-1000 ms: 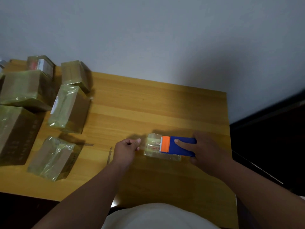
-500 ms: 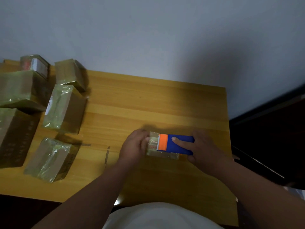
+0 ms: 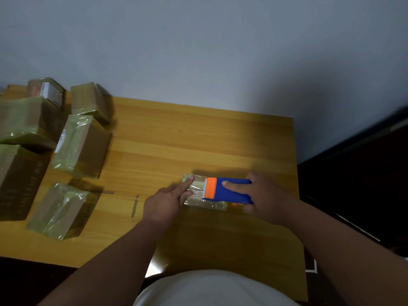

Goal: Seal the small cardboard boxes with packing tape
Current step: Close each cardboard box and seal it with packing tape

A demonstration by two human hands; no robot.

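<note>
Box (image 3: 199,196) lies on the counter (image 3: 198,140) straight ahead of the person, between the two hands, its long axis running left to right. Left hand (image 3: 164,200) sits at the box's left end with the forefinger stretched flat across the top, pressing on the shiny tape there; the other fingers (image 3: 184,195) are curled loosely at the box's edge and grip nothing. Right hand (image 3: 262,195) is clamped on the blue dispenser (image 3: 229,191), forefinger laid along its back, thumb hidden beneath. The dispenser rests on the right half of the box, its orange toothed end facing left toward the pressing finger, with a short bare stretch of taped top between them. By my reading the tape is being held down at the left so the dispenser can travel right along the long axis, or tear off; the right hand is the one placed to do it.

Two thin strips (image 3: 134,206), perhaps tape, lie on the counter left of the box. Farther left, well apart, stand several wrapped boxes (image 3: 77,146). One carries a white label on its side and the farthest one another label; print on both, and on the dark large box at the frame's edge, is too blurred to read. No brand shows on the dispenser.
</note>
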